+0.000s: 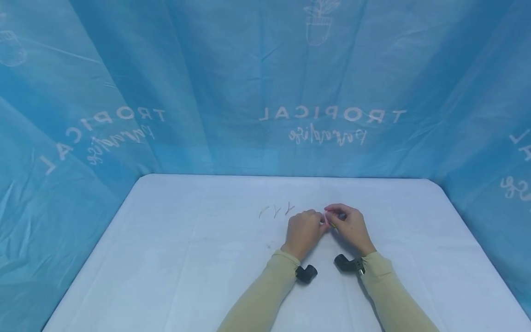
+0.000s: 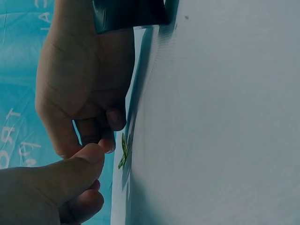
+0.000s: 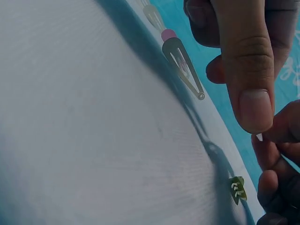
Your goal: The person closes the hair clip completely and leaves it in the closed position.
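Observation:
My left hand (image 1: 304, 230) and right hand (image 1: 348, 226) meet right of the table's middle. Between their fingertips is a small pale pink hair clip (image 1: 326, 216), mostly covered; in the right wrist view only a white tip (image 3: 259, 137) shows by the right thumb. Both hands pinch it. Beneath the fingers lies a small green leaf-patterned clip (image 3: 238, 190), also in the left wrist view (image 2: 123, 152). To the left, thin Y-shaped hair clips (image 1: 289, 208) lie in a row. One snap clip (image 3: 183, 68) with a pink end shows up close.
A white cloth covers the table (image 1: 166, 258). Blue curtains (image 1: 232, 92) with mirrored lettering hang behind it and along both sides. A black wrist camera (image 1: 306, 274) sits on the left wrist, another (image 1: 346, 263) on the right.

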A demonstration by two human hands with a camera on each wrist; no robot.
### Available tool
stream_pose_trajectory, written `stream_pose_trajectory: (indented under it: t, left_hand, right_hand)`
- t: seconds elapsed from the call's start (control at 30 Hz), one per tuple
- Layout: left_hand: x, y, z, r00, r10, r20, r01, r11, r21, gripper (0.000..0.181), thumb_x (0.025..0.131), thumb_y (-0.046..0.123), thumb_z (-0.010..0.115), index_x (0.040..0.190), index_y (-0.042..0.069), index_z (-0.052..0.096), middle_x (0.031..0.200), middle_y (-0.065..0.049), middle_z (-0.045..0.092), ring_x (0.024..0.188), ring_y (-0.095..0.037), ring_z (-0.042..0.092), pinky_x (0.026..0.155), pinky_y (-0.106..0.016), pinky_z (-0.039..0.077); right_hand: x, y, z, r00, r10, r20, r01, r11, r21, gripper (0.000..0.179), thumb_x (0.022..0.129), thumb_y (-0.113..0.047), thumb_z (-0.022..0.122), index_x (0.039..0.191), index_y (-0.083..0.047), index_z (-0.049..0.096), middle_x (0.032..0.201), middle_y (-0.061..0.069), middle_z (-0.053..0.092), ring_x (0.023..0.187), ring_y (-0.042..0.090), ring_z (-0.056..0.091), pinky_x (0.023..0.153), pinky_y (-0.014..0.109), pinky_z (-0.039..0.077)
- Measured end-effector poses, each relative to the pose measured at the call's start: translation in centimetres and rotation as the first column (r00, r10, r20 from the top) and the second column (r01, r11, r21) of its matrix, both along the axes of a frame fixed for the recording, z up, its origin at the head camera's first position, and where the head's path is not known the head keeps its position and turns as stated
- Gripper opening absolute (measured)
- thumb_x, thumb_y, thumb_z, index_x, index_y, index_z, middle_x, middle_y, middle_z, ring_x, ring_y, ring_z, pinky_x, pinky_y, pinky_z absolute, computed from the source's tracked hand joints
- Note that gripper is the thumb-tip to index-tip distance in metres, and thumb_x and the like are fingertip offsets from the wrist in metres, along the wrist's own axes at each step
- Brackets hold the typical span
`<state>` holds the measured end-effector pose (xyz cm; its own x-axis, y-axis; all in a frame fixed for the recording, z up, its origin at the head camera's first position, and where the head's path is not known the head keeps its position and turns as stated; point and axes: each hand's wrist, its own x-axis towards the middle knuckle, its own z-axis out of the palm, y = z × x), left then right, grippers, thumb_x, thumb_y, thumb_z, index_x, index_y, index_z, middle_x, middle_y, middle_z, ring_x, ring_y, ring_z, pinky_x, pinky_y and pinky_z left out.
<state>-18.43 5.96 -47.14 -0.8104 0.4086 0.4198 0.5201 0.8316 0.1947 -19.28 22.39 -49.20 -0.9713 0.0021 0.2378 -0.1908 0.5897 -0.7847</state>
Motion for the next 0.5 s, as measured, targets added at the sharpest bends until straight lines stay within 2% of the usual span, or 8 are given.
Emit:
stream_pose_trajectory:
  t: [0.3,0.5]
  left_hand:
    - [-0.31,-0.13,-0.14,0.999,0.012,0.044,-0.013,1.000,0.010,0.024,0.086,0.043,0.077,0.089,0.020,0.079,0.076,0.007,0.070,0.063,-0.009,0.063,0.050,-0.020,0.042]
    - [-0.56,-0.07,-0.23,0.992,0.021,0.120,-0.024,0.999,0.021,0.026,0.087,0.044,0.077,0.093,0.020,0.080,0.083,0.006,0.074,0.069,-0.010,0.067,0.053,-0.020,0.045]
  right_hand:
    - [-0.03,0.05,0.01,0.999,-0.009,-0.031,0.011,0.997,0.073,0.019,0.091,-0.010,0.067,0.107,-0.002,0.072,0.102,0.016,0.067,0.091,0.029,0.057,0.080,0.043,0.042]
    - [-0.07,0.16,-0.19,1.000,0.008,-0.013,-0.007,0.997,0.079,0.020,0.092,-0.011,0.068,0.109,-0.002,0.073,0.107,0.019,0.068,0.101,0.036,0.058,0.088,0.050,0.043]
